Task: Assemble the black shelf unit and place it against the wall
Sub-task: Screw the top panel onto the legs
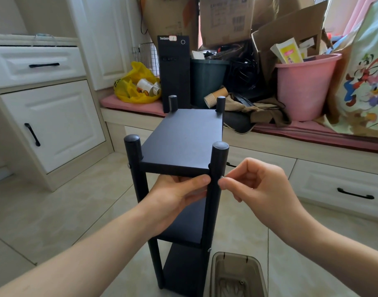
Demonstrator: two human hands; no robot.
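Your left grip holds the black shelf unit under its top. Your right grip pinches a small screw at the post. Next, I think, twist it tight.

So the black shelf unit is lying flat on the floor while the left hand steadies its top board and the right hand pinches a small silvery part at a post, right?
Not quite: the head view shows the black shelf unit standing upright on the floor. The left hand does steady its top board, and the right hand pinches a small silvery part at a post.
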